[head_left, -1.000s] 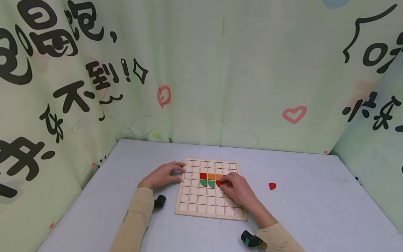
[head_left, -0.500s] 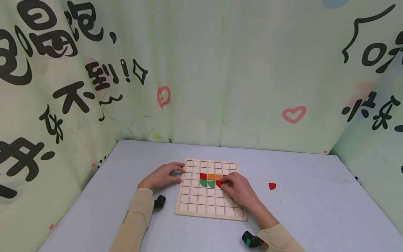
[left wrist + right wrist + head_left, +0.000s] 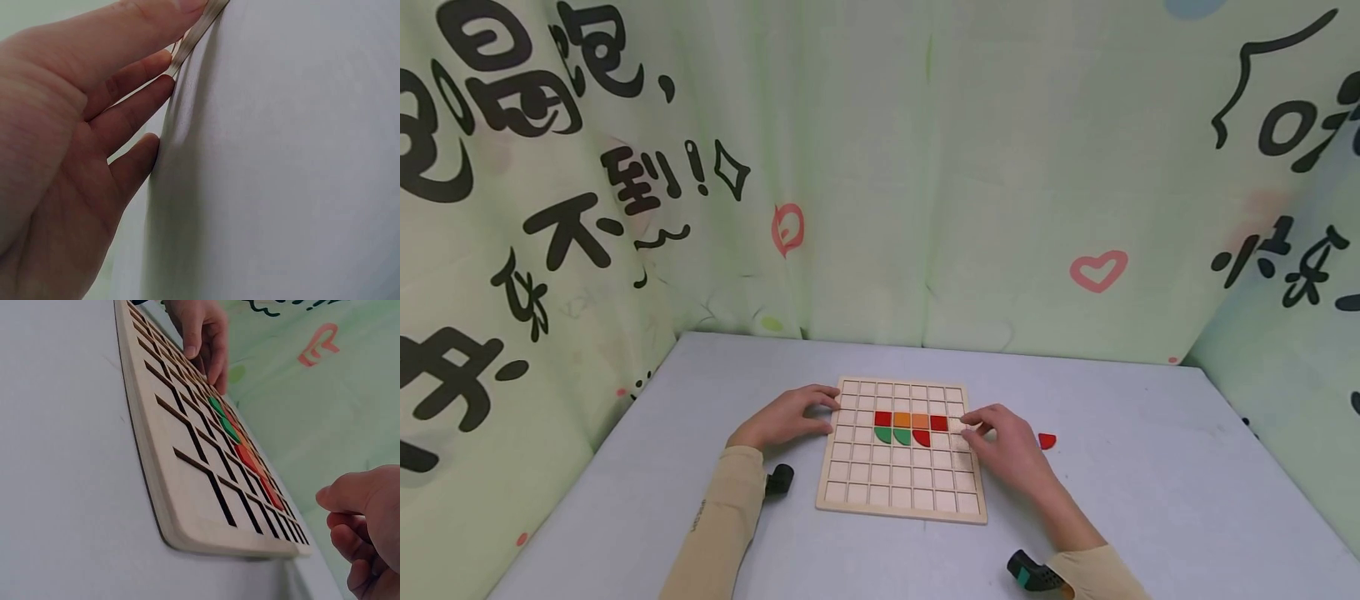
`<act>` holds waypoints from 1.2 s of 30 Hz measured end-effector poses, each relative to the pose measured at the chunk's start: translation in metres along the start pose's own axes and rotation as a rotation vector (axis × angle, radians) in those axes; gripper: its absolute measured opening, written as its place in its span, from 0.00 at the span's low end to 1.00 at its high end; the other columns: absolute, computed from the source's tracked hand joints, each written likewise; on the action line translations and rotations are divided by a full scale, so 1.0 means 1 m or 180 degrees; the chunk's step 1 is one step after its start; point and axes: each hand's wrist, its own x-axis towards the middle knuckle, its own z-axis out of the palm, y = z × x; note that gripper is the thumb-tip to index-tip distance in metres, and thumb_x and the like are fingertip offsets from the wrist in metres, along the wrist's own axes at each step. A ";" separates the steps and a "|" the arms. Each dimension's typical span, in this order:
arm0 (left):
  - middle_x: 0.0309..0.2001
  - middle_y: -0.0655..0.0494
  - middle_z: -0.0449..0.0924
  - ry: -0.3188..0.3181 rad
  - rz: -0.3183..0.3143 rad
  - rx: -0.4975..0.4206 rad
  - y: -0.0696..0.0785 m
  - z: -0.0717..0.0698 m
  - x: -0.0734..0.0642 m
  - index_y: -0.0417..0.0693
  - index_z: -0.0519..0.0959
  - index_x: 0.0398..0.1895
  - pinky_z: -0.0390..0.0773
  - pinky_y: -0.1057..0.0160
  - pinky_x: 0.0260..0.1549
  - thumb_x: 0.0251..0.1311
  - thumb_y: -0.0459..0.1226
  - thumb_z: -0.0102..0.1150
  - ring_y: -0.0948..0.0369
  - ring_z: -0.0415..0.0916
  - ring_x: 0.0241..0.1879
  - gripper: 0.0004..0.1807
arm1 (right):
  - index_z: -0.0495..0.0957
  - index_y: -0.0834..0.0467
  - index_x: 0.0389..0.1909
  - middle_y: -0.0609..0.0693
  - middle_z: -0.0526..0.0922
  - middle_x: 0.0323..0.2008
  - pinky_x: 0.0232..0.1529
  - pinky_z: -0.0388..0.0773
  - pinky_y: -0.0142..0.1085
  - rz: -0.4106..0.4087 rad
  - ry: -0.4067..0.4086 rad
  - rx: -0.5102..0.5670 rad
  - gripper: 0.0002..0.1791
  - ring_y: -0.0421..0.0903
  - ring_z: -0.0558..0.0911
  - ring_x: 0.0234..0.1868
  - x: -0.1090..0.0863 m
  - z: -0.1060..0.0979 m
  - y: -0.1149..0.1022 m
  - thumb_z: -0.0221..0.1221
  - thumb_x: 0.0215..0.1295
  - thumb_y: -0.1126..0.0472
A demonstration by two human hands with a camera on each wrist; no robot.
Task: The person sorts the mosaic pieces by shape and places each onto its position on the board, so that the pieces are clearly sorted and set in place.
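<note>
A wooden grid board (image 3: 901,497) lies flat on the table. Its upper middle cells hold a row of a red square (image 3: 883,418), two orange squares (image 3: 902,419) and another red square (image 3: 938,423). Below them sit two green quarter-circle pieces (image 3: 883,435) and a red quarter-circle piece (image 3: 921,437). My left hand (image 3: 786,417) touches the board's left edge with relaxed fingertips. Over the right edge is my right hand (image 3: 1003,442), its fingers loosely bent, with no piece visible in them. A loose red quarter-circle piece (image 3: 1047,441) lies just beyond that hand.
The pale table (image 3: 1150,467) extends on both sides of the board. Printed curtains (image 3: 865,167) hang behind and at the sides. Black wrist devices (image 3: 1030,572) sit under both forearms.
My right hand has moved right, off the coloured pieces to the board's right edge, uncovering the red square and red quarter-circle. My left hand stays at the left edge.
</note>
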 end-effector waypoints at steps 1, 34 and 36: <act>0.66 0.50 0.69 0.0002 0.0007 -0.0008 0.000 0.000 0.000 0.46 0.81 0.52 0.62 0.50 0.68 0.58 0.38 0.68 0.49 0.61 0.69 0.18 | 0.84 0.58 0.44 0.51 0.81 0.42 0.41 0.78 0.41 0.0022 0.0029 -0.0013 0.10 0.46 0.79 0.39 -0.001 -0.003 0.004 0.65 0.62 0.61; 0.67 0.51 0.69 -0.0002 -0.0005 -0.0016 -0.002 0.001 -0.001 0.47 0.81 0.52 0.62 0.50 0.68 0.58 0.38 0.68 0.49 0.61 0.69 0.18 | 0.75 0.69 0.55 0.65 0.76 0.50 0.43 0.79 0.49 0.0607 -0.0181 -0.0201 0.24 0.58 0.78 0.46 -0.030 -0.067 0.078 0.64 0.62 0.60; 0.67 0.51 0.69 0.0000 -0.0001 -0.0019 -0.001 0.000 -0.001 0.47 0.81 0.52 0.62 0.50 0.68 0.58 0.38 0.68 0.49 0.61 0.69 0.18 | 0.75 0.69 0.55 0.65 0.76 0.49 0.43 0.79 0.50 0.0612 -0.0218 -0.0231 0.24 0.57 0.77 0.44 -0.030 -0.066 0.079 0.64 0.61 0.60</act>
